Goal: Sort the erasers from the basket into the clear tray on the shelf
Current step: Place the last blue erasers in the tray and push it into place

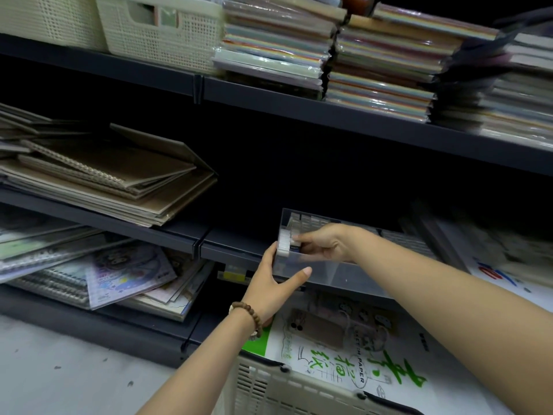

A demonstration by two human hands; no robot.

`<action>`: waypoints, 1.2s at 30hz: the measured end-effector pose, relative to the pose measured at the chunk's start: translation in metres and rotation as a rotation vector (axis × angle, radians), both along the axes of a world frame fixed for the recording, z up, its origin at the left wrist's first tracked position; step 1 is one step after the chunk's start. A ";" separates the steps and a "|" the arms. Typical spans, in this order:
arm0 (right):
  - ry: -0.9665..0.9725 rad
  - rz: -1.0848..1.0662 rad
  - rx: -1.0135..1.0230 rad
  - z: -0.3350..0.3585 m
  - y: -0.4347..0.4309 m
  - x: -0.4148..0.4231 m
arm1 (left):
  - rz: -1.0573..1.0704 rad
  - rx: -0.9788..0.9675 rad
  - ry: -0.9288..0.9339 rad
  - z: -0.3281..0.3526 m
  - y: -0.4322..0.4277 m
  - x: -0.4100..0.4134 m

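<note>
A clear plastic tray [344,269] stands at the front edge of the middle shelf. White erasers [283,243] are lined up against its left wall. My left hand [273,281] grips the tray's front left corner, thumb across the front wall and fingers up its left side. My right hand [321,242] reaches inside the tray from the right and pinches a small eraser [296,238] beside the row. A beige slatted basket [287,387] sits at the bottom of the view, with a sketch paper pad [353,363] lying over it. Whatever is in the basket is hidden.
Brown sketchbooks [113,181] are piled on the middle shelf to the left. Wrapped notebooks [113,277] lie on the bottom shelf. Stacks of coloured paper [380,67] and white mesh bins [158,28] fill the top shelf. Books lean at the right [484,250].
</note>
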State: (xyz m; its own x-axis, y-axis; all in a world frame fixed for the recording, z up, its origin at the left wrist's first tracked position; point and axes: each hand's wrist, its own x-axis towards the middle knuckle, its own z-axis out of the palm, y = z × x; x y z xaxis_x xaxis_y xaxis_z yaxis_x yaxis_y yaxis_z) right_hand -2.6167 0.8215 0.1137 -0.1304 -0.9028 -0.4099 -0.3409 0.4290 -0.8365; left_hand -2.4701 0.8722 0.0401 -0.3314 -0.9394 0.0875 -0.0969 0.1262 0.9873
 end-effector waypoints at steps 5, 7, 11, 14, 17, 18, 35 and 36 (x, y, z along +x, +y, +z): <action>-0.073 0.044 -0.201 0.023 0.035 -0.018 | 0.020 -0.024 -0.063 0.000 0.011 0.007; -0.178 0.064 -0.288 0.029 0.060 -0.028 | 0.011 -0.033 -0.125 -0.006 0.019 0.011; -0.348 0.106 -0.172 -0.006 0.115 -0.055 | -0.103 0.032 -0.324 -0.048 0.050 0.018; -0.320 0.064 0.082 -0.077 0.150 -0.070 | -0.297 0.107 -0.569 -0.099 0.083 0.024; -0.283 -0.065 0.266 -0.161 0.181 -0.078 | -0.452 0.157 -0.782 -0.146 0.108 0.030; -0.258 -0.088 0.319 -0.188 0.191 -0.078 | -0.477 0.205 -0.827 -0.161 0.114 0.031; -0.121 0.253 0.487 -0.394 0.273 0.012 | -0.478 0.396 -1.119 -0.326 0.142 0.059; -0.077 0.307 0.470 -0.398 0.271 0.016 | -0.491 0.374 -1.122 -0.328 0.141 0.060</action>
